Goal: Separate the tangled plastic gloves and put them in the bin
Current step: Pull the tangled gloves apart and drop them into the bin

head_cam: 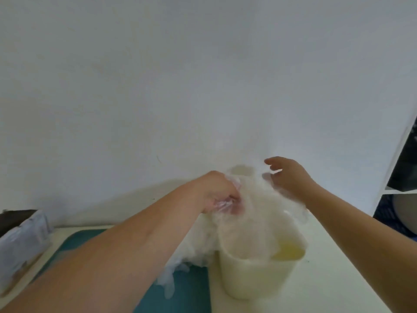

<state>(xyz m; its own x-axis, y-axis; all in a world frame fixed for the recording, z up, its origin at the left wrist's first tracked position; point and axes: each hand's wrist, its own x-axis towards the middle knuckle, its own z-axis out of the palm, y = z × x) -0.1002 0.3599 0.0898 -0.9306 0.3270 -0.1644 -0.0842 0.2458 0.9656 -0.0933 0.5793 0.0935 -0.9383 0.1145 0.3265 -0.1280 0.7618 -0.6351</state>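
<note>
A tangled bunch of clear plastic gloves (255,213) hangs in the air above a cream-coloured bin (252,279) on the table. My left hand (216,190) grips the bunch at its upper left, fingers curled into the film. My right hand (291,175) is raised at the upper right of the bunch with its fingers spread, and its palm touches the plastic. Loose glove fingers (169,281) trail down over the teal mat to the left of the bin. Part of the bunch dips into the bin's mouth. The image is blurred.
A teal mat (189,297) covers the near left of the pale table (327,290). A grey and white package (22,245) lies at the left edge. A white wall stands right behind. A white shelf frame (397,177) rises at the far right.
</note>
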